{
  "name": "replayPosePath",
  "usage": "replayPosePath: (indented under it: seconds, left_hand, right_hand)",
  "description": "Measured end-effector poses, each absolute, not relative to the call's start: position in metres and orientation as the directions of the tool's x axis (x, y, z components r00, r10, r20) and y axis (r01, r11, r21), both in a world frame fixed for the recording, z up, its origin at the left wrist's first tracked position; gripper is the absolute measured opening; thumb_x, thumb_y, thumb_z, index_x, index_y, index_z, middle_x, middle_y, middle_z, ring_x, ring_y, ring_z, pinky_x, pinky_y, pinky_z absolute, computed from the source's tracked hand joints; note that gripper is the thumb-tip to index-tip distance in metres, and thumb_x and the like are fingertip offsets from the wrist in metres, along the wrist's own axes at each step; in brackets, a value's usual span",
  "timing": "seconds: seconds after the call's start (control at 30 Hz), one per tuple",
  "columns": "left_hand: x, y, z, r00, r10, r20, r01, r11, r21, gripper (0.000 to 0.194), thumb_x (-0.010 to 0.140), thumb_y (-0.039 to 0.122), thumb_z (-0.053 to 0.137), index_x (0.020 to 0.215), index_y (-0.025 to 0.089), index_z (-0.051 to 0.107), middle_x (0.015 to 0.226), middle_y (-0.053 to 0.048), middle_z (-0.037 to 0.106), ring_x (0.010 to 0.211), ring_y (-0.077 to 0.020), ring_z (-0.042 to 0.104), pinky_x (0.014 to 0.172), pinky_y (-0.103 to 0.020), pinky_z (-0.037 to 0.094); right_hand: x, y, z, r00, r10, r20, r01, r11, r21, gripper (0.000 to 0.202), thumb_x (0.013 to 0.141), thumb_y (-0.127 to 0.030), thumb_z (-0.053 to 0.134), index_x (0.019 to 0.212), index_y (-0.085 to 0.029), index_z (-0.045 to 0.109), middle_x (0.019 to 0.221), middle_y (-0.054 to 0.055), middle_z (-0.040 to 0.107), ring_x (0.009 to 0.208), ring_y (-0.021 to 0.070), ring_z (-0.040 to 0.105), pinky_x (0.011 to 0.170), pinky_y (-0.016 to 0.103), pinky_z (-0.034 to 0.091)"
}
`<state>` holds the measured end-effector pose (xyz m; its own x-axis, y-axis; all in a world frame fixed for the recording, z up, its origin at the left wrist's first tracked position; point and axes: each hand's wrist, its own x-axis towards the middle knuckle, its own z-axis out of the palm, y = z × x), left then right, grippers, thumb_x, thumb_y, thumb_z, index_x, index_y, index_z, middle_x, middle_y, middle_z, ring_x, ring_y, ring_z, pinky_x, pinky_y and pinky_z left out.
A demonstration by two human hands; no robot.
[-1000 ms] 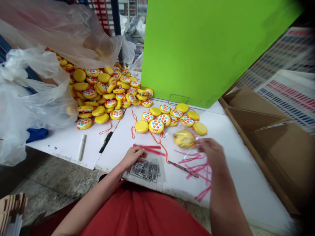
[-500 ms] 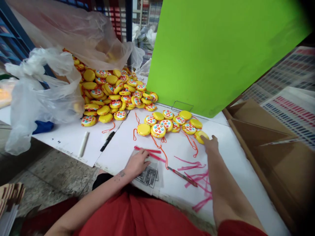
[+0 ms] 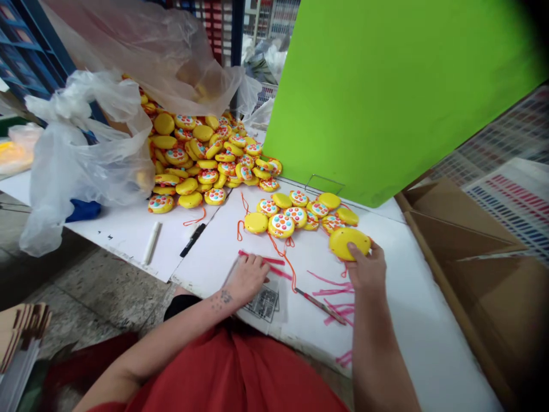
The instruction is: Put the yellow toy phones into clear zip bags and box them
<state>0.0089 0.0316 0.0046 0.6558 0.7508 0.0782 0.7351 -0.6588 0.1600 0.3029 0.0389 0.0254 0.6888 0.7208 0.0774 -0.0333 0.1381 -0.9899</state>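
Between the thumb and fingers of my right hand point(image 3: 368, 264) is a yellow oval toy point(image 3: 348, 244), its plain back facing up, raised off the table. My left hand point(image 3: 249, 278) is on a clear plastic bag point(image 3: 278, 306) with dark print, its bent fingers closed at the bag's pink-edged top. Several more toys point(image 3: 282, 225) with colored dots or plain yellow backs lie beyond my hands, some with orange cords point(image 3: 288, 264). A slim tool point(image 3: 321, 306) with a reddish handle rests right of the bag, beside loose pink strips point(image 3: 332, 293).
A big heap of the same toys point(image 3: 206, 163) spills from a plastic sack point(image 3: 90, 154) at the back left. A white pen point(image 3: 151, 243) and a black marker point(image 3: 193, 240) lie left. A green panel point(image 3: 377, 97) stands behind; an open cardboard box point(image 3: 480, 274) borders the right.
My right hand has lifted the yellow oval toy from the right end of the small group and drawn it nearer. My left hand has shifted slightly over the bag's top edge.
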Motion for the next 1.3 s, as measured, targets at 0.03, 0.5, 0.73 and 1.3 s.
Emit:
replayPosePath:
  seconds: [0.03,0.5,0.73,1.3]
  left_hand:
    - [0.009,0.032,0.003,0.667,0.74,0.087,0.724,-0.671,0.157,0.018,0.084,0.029,0.057,0.094,0.014,0.055,0.101,-0.012,0.055,0.097,-0.0273,0.048,0.081,-0.04,0.035]
    - [0.014,0.039,-0.002,0.695,0.712,0.098,0.686,-0.698,0.207,0.019,0.088,0.029,0.051,0.099,0.015,0.055,0.099,-0.01,0.054,0.092,-0.025,0.047,0.078,-0.037,0.036]
    - [0.02,0.043,0.0,0.676,0.736,0.038,0.722,-0.671,0.167,0.019,0.089,0.032,0.049,0.097,0.016,0.054,0.099,-0.009,0.053,0.093,-0.0239,0.048,0.08,-0.038,0.037]
    - [0.013,0.039,-0.003,0.82,0.518,0.243,0.511,-0.854,0.099,0.027,0.095,0.025,0.034,0.115,0.017,0.051,0.091,-0.006,0.056,0.091,-0.0207,0.047,0.084,-0.036,0.032]
  right_hand:
    - [0.287,0.035,0.032,0.647,0.758,0.084,-0.072,0.17,-0.983,0.066,0.056,-0.033,0.078,0.113,-0.023,0.045,0.108,0.004,0.056,0.089,0.019,0.06,0.071,0.037,0.054]
    - [0.204,0.008,0.04,0.44,0.898,0.024,-0.074,0.064,-0.995,0.04,0.067,-0.038,0.069,0.098,-0.02,0.049,0.095,0.004,0.06,0.085,0.018,0.06,0.079,0.036,0.05]
    - [0.198,0.012,0.037,0.496,0.869,-0.002,-0.171,0.096,-0.981,0.041,0.064,-0.036,0.074,0.095,-0.019,0.052,0.09,0.001,0.06,0.082,0.0172,0.06,0.079,0.036,0.05]
    - [0.179,0.026,0.03,0.329,0.941,0.071,-0.1,0.11,-0.989,0.04,0.067,-0.034,0.074,0.099,-0.02,0.054,0.093,0.002,0.061,0.082,0.0159,0.058,0.075,0.031,0.049]
